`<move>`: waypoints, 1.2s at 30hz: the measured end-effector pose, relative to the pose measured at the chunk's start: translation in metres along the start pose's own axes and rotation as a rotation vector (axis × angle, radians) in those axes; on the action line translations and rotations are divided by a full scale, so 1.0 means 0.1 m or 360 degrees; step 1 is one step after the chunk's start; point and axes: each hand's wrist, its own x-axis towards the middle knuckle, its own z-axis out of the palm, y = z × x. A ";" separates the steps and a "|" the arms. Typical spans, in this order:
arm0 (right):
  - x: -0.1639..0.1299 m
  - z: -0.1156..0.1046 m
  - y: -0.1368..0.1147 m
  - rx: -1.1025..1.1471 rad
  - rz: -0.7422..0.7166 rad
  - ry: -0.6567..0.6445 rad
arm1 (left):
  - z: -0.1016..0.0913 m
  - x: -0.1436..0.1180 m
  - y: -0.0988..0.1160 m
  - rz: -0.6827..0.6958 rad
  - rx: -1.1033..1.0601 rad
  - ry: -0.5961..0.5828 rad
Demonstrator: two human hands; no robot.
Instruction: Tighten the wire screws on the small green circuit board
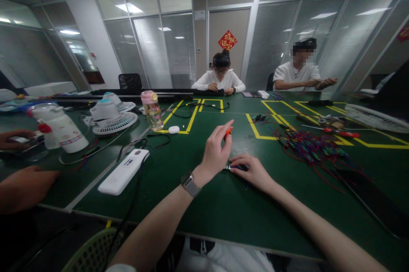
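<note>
My left hand [215, 148], with a watch on its wrist, is closed around a screwdriver [228, 133]. Only part of the orange handle shows between the fingers; the palm and fingers hide the rest. Just below it, a small green circuit board [227, 167] lies at the table surface. My right hand [252, 170] pinches the board's right side with thumb and fingertips, low over the table. Dark wires show under the right fingers. Whether the screwdriver's tip touches the board cannot be made out.
A heap of wired circuit boards [315, 144] lies to the right, near a dark tablet-like slab [370, 197]. On the left are a white power bank [124, 172], bottles [153, 112] and small fans [110, 118]. A neighbour's hand [25, 189] rests at far left; two people sit opposite.
</note>
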 end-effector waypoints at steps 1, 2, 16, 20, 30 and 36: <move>0.00 0.00 0.00 -0.0003 0.0003 0.0001 | 0.00 0.00 -0.01 0.0002 0.0005 0.0002; 0.00 0.00 0.00 -0.0007 0.0005 0.0000 | 0.01 0.00 -0.01 0.0002 0.0028 0.0016; 0.00 -0.01 -0.01 -0.0033 0.0017 -0.0006 | 0.02 -0.01 -0.04 0.0000 0.0120 0.0078; 0.00 -0.01 0.00 -0.0031 0.0020 -0.0002 | 0.01 -0.01 -0.03 -0.0004 0.0087 0.0019; 0.00 0.00 0.02 0.0001 0.0009 0.0003 | 0.01 -0.01 -0.03 -0.0030 0.0057 -0.0034; 0.01 -0.01 0.01 -0.0001 0.0010 -0.0015 | 0.01 -0.01 -0.03 -0.0040 0.0038 -0.0004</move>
